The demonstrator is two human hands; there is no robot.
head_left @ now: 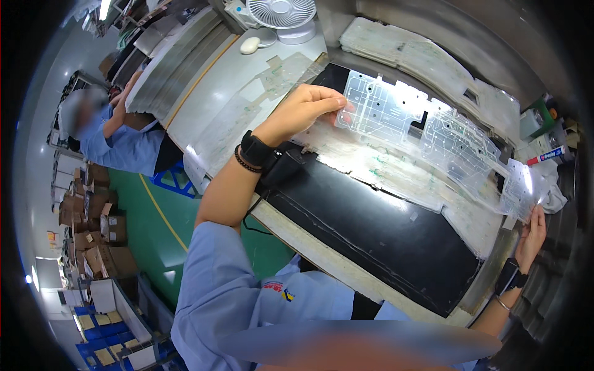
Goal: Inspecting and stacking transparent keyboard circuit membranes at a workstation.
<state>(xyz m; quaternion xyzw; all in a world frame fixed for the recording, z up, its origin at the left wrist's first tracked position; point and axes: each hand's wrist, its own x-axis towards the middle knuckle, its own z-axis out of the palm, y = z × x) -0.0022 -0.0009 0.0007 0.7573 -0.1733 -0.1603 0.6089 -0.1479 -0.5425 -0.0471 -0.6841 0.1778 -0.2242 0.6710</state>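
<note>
Nearest is the person's light blue sleeve [216,266], and in front of it there is a black mat [371,213] on the work table. The left hand [309,108] wears a black wrist device [254,149] and is nearly closed, with its thumb and forefinger pinching the left end of a clear sheet [385,110]. The right hand [533,238] holds the far right corner of the same sheet between its fingertips; how the other fingers are bent is too small to tell. The sheet, cut in several joined panels and marked with fine pale lines, is stretched between both hands, above a layer of whitish sheets [365,162] which partly covers the mat. Near the right hand is a red and white tube [547,156]. Behind the held sheet, a stack of similar sheets [408,52] lies along a metal wall, and to the left of that stack stands a white fan [281,12]. Farther to the left, a co-worker [120,148] in blue is beside the table, and cardboard boxes [114,227] are piled near the green floor [151,216].
</note>
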